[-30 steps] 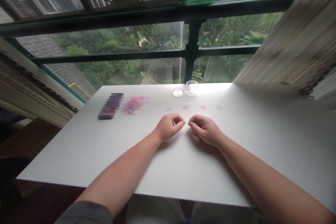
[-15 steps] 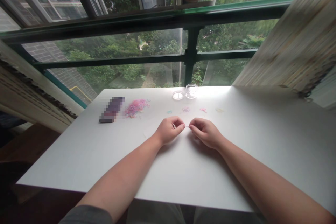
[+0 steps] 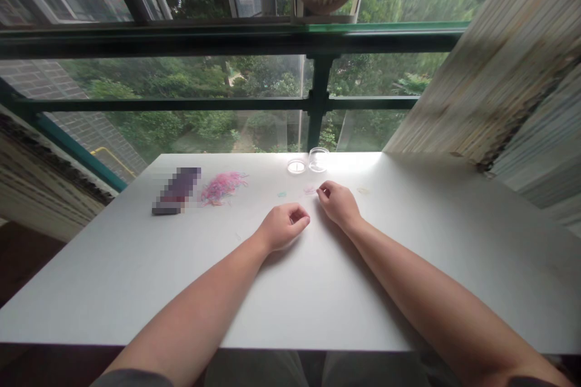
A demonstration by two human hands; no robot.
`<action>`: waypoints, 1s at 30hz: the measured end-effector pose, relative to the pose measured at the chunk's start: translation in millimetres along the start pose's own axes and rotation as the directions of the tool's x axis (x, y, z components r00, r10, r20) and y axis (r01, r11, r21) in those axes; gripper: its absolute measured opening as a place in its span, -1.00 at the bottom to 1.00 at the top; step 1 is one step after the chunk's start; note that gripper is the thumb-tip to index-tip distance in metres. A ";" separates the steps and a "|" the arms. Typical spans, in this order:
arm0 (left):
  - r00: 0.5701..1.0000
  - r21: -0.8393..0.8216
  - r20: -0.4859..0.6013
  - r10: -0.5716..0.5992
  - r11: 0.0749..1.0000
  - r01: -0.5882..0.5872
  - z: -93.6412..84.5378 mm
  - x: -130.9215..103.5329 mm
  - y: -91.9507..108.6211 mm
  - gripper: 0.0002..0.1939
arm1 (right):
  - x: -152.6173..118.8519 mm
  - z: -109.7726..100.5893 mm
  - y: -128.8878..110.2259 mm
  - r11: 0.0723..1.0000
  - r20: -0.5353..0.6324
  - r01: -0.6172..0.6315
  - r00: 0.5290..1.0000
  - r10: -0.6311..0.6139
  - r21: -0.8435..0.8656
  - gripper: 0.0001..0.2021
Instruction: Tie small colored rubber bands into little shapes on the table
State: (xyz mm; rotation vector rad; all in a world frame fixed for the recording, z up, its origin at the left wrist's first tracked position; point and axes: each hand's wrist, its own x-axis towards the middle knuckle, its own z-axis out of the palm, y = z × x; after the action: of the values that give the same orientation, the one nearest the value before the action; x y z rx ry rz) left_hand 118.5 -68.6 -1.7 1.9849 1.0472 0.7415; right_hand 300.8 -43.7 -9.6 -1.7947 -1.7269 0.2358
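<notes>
Head view: right hand (image 3: 341,204) and left hand (image 3: 280,227) both curl — whether either grips anything, I cannot tell. Pinkish bands (image 3: 309,190) lie just left of the right fingertips — a sideways brush could scatter them.

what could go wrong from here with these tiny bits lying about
The right hand might nudge the small pink-lilac cluster beside its fingertips and scatter it. The left forearm could sweep away the pale loose piece near it. Reaching farther forward might knock the clear round container.
</notes>
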 end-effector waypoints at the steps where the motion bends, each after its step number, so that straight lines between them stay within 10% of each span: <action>1: 1.000 0.003 0.000 0.003 1.000 -0.003 0.2 0.0 0.0 -0.79 | 2.4 2.0 -1.5 0.999 0.001 -0.003 1.000 0.003 -0.036 -0.82; 30: 1.000 -0.001 0.018 0.018 1.000 -0.018 -1.5 -1.1 -5.8 -0.77 | -8.9 -4.8 -7.6 0.954 0.196 0.012 0.979 0.049 -0.300 -0.67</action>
State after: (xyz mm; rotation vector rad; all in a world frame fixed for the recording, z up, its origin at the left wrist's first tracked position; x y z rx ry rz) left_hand 114.4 -66.9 -5.9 1.9996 1.0194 0.7319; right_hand 295.9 -54.1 -4.3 -2.0657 -1.9750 0.1745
